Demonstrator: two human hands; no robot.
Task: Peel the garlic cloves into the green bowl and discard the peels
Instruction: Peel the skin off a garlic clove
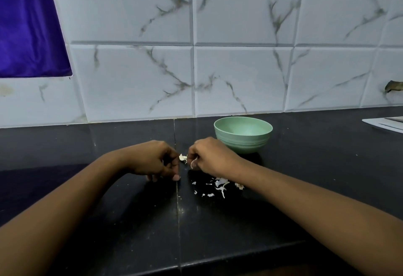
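Observation:
A small garlic clove (182,157) with loose white skin is held just above the black counter (130,221), between my two hands. My left hand (156,160) pinches its left side with curled fingers. My right hand (210,156) pinches its right side, and a curl of peel (193,164) hangs from those fingers. The green bowl (243,134) stands upright just behind my right hand; what lies inside it is hidden by its rim. White peel scraps (219,185) lie scattered on the counter under my right wrist.
A marble-patterned tiled wall (239,68) rises right behind the bowl. A purple cloth (28,25) hangs at the upper left. A white flat object (386,124) lies at the far right of the counter. The counter's front edge (196,264) runs along the bottom.

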